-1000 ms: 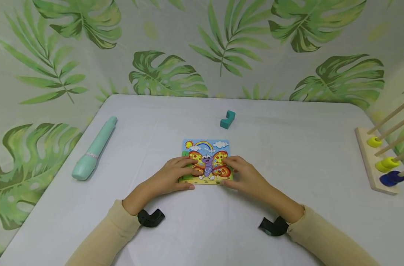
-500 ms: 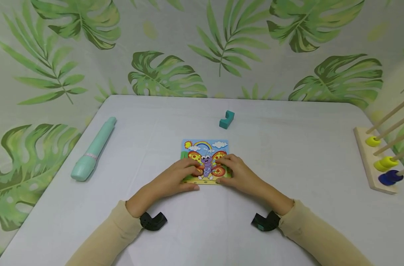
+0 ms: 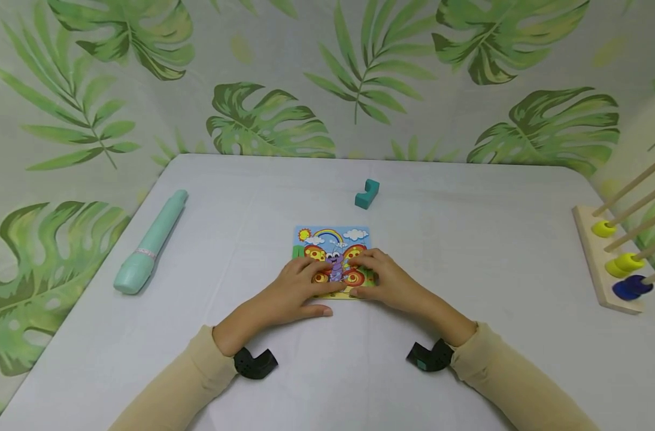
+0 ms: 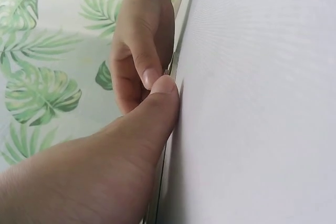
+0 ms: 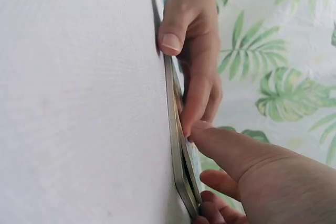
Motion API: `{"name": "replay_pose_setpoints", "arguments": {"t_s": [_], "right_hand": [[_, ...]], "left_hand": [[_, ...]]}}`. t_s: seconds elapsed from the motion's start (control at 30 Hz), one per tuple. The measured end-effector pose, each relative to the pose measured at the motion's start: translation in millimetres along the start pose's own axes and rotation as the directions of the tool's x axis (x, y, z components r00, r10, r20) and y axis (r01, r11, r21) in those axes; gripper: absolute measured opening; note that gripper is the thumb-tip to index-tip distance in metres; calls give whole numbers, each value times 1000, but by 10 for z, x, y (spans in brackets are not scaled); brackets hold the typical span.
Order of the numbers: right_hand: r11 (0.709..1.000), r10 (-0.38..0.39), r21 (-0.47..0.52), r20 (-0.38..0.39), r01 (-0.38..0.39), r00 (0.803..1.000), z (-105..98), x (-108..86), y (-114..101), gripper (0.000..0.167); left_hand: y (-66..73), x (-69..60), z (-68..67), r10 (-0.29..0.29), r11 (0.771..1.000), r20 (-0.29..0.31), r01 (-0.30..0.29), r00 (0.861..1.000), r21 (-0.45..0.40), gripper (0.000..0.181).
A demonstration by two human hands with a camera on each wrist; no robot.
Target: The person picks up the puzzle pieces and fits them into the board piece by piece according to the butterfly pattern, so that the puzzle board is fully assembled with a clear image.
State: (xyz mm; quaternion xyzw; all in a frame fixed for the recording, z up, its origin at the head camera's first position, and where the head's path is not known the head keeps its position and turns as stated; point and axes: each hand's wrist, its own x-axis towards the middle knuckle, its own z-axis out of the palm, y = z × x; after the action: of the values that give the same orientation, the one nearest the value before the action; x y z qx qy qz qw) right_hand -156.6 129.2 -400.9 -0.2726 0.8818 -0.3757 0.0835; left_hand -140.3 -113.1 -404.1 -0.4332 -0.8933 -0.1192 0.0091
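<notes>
A jigsaw puzzle with a butterfly, rainbow and sun lies in a shallow tray at mid-table. My left hand rests on its lower left part, fingers extended over the picture, thumb stretched past the near edge. On its right part, my right hand has bent fingers on the butterfly's wing and its thumb by the near edge, holding a puzzle piece. In the right wrist view this piece sits slightly tilted, a dark gap between it and the tray. The left index fingertip meets the right thumb there.
A teal notched block lies behind the puzzle. A mint-green toy microphone lies at the left. At the right edge stands a wooden peg stacker with yellow and blue rings. A leaf-printed cloth hangs behind the white table.
My left hand has slid right across the puzzle, its fingertips now nearer my right hand. The right hand moved slightly left, then stayed. The puzzle keeps its place.
</notes>
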Motion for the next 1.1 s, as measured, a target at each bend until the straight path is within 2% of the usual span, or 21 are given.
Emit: {"name": "replay_pose_setpoints", "arguments": {"t_s": [0.1,0.33,0.5,0.57,0.63,0.73,0.83,0.93,1.0,1.1], "right_hand": [[1000,-6,18,0,6,1000,-27,-5,21,44],[999,-14,-35,-9,13,1000,-44,-18,24,37],[998,-30,-52,-7,30,1000,-43,-16,27,37],[998,-27,-53,-7,27,1000,-40,-18,29,37],[998,-26,-58,-14,25,1000,-35,-22,30,39],[998,-14,-63,-28,13,1000,-23,-31,33,43],[998,4,-66,-32,-6,999,-14,-42,37,47],[997,27,-70,-18,-28,999,-26,-47,37,52],[996,31,-80,-5,-31,1000,-50,-48,45,56],[994,31,-105,22,-29,999,-111,-56,62,62]], "left_hand": [[13,-4,-16,2,1000,1,-2,1000,6,49],[15,-6,-8,16,1000,-24,-16,1000,10,48],[-9,-8,12,-3,999,-37,1,999,-41,50],[-30,-5,1,-38,994,-62,31,997,-106,51],[-60,-6,-31,-103,979,-91,85,990,-187,53],[-135,-34,-97,-242,935,-115,200,963,-295,59],[-230,-96,-148,-361,891,-61,325,930,-318,70],[-312,-156,-176,-392,875,9,376,920,-305,78],[-349,-179,-179,-380,878,37,373,924,-300,80],[-374,-185,-158,-344,894,44,342,938,-288,79]]}}
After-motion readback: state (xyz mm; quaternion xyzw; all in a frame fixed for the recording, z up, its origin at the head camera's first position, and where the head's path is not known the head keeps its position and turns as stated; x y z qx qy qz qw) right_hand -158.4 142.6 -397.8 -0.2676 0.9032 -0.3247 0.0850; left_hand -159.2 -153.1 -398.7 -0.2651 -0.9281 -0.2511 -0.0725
